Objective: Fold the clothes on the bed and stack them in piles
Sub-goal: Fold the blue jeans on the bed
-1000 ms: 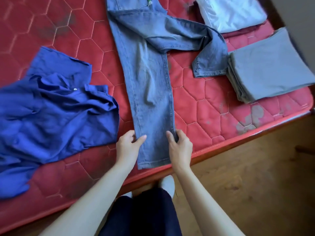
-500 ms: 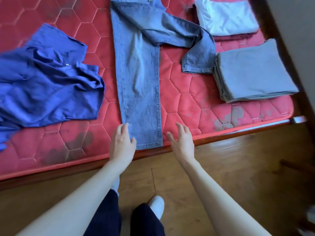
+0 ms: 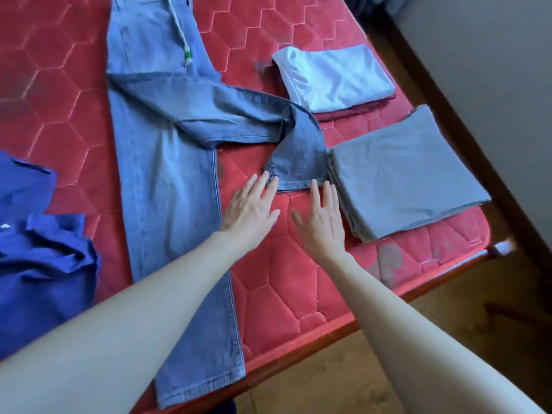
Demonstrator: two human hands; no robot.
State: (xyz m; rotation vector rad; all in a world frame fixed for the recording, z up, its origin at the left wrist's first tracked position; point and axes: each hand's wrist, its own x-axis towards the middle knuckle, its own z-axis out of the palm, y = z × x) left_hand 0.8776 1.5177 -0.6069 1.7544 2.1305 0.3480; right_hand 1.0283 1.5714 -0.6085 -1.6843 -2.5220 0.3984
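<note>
Bed: red quilted mattress (image 3: 298, 282) on a wooden floor, your landmark.
Jeans: one pair (image 3: 167, 180), flat on the mattress — one leg runs to the near edge, the other is flung rightward.
Folded piles: two, at the right of the mattress — grey (image 3: 409, 174) and, beyond it, pale blue (image 3: 334, 76).
Blue shirt: one (image 3: 38, 264), crumpled at the left.
Left hand (image 3: 248, 207): fingers spread, at the flung leg's hem.
Right hand (image 3: 322, 216): flat, holding nothing, beside the grey pile.
Change: half a second ago both your hands flanked the straight leg's hem.
</note>
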